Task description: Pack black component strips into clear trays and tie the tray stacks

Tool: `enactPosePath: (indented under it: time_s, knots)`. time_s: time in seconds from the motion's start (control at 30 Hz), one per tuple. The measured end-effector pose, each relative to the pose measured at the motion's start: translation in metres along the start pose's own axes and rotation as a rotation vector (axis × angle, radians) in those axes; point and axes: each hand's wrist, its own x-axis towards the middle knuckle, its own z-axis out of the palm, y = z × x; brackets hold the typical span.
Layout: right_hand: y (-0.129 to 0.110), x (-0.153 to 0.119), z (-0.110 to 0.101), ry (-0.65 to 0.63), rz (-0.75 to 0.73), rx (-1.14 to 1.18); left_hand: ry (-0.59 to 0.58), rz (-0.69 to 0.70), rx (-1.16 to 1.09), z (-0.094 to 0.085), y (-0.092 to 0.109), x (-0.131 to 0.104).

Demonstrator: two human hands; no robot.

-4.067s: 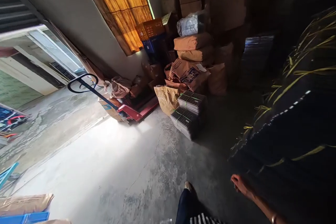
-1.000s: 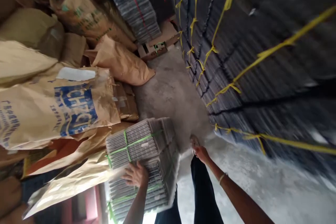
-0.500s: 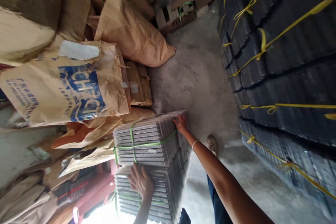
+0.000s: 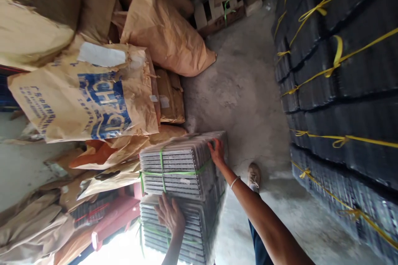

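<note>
Two bundles of thin grey plastic sheets or trays stand pressed together low in the middle. Green straps cross the upper bundle and also show on the lower bundle. My left hand lies flat with fingers spread on the layered edges of the lower bundle, just below the seam between the two. My right hand, a pale bracelet on its wrist, rests on the upper bundle's right side near its far corner. Its fingers are apart and touch the surface. Neither hand is wrapped around a bundle.
Brown paper sacks and a cardboard box are piled along the left. Dark stacks tied with yellow string line the right. Concrete floor runs between them. A shoe stands beside the bundles; a reddish frame lies lower left.
The view has shifted slightly, so the surroundings sit farther right. Both hands keep their places on the bundles, and more of the shoe shows.
</note>
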Motion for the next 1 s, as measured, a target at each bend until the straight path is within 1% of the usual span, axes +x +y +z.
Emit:
enactPosePath:
  time_s: [0.17,0.33,0.53,0.67,0.83,0.93,1.0]
  knots:
    - [-0.011,-0.014,-0.006,-0.006,-0.100,0.046,0.010,0.012,0.005,0.001,-0.002,0.001]
    - [-0.017,-0.023,-0.008,-0.009,-0.057,0.039,0.020,0.014,0.012,0.001,-0.002,0.003]
    - [-0.030,-0.032,-0.017,-0.003,-0.162,0.108,0.049,0.024,0.020,0.003,-0.002,0.003]
    - [-0.045,-0.040,-0.022,-0.010,-0.128,0.095,0.068,0.030,0.021,0.007,-0.004,0.003]
    - [-0.072,-0.055,-0.037,-0.026,-0.300,0.048,0.066,0.040,0.028,0.007,-0.004,0.000]
    - [-0.080,-0.057,-0.047,-0.027,-0.264,0.019,0.044,0.028,0.028,0.003,0.000,-0.002]
    - [-0.083,-0.047,-0.049,-0.059,-0.218,0.051,0.025,0.014,0.022,0.001,0.002,-0.002]
